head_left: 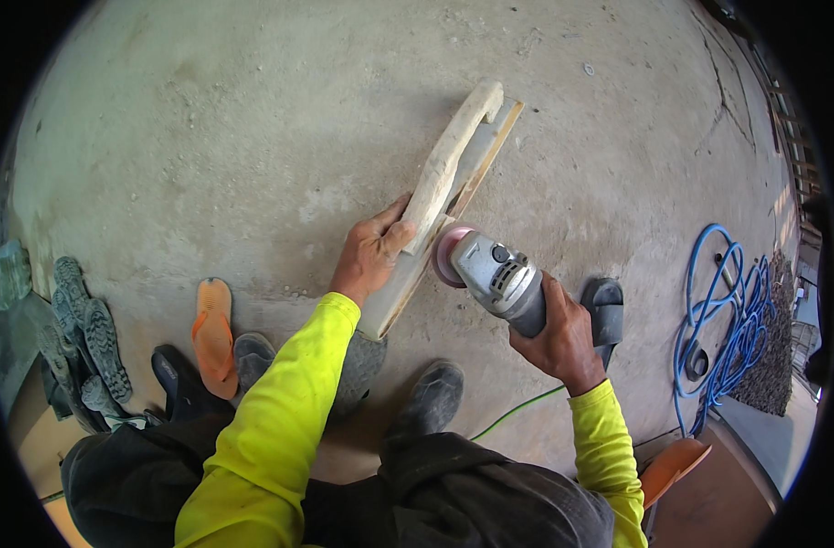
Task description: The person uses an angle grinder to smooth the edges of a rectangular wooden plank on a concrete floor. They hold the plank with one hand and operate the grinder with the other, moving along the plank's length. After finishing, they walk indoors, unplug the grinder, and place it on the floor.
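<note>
Left hand [373, 251] grips the wooden-handled float [441, 169], right hand [565, 333] the angle grinder [501, 274]; keep the disc [447, 257] light and moving.

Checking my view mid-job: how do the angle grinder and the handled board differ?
Look: the angle grinder has a grey body and round reddish disc; the handled board is flat with a pale handle.
Size: the board is longer than the grinder.
Pose: the board's far end leans right; the grinder's disc end points left.
Both are held: the board in the left hand, the grinder in the right hand.
</note>
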The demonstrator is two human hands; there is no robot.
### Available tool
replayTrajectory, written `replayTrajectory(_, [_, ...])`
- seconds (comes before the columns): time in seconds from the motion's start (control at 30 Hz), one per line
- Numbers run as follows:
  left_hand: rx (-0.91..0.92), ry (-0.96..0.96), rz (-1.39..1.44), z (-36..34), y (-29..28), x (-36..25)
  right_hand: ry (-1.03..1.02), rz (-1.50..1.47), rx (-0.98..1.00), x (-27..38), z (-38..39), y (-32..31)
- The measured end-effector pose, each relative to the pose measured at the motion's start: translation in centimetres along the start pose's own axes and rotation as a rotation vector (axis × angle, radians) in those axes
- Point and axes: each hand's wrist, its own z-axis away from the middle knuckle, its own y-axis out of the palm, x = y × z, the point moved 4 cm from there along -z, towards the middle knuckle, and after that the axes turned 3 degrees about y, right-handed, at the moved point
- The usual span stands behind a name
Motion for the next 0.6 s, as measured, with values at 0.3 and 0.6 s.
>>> replayTrajectory(0.3, [-0.001,0.008,-0.061,-0.2,-0.6,-0.3,0.022,-0.006,-0.040,-0.9,-2.0,-0.2])
replayTrajectory(0.6, [0.023,-0.018,-0.128,0.0,-1.3,-0.4,0.059,0.053,-0.083,-1.8,-3.7,-1.3])
